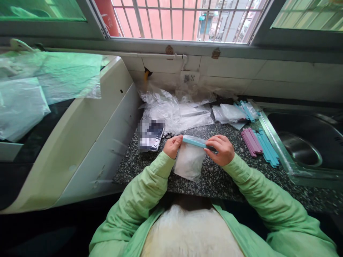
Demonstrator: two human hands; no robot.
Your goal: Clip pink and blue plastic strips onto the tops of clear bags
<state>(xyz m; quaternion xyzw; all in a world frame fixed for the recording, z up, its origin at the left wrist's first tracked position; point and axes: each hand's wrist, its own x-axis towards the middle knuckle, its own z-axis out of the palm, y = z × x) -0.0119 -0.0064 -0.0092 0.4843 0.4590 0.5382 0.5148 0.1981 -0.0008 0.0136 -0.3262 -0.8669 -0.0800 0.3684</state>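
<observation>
I hold a small clear bag (189, 162) up over the speckled worktop (214, 182), my left hand (173, 145) pinching one end of the blue sealing clip (195, 142) across its mouth, my right hand (220, 149) closed on the other, so the bag hangs free. Spare pink and blue clips (259, 143) lie right, near the sink (300, 142).

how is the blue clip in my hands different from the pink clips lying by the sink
The blue clip is lifted off the counter, gripped by the left hand and right hand, and sits across the top of a clear bag. The pink clips lie loose on the counter in a bundle, on no bag. Both are slim, straight sticks.
</observation>
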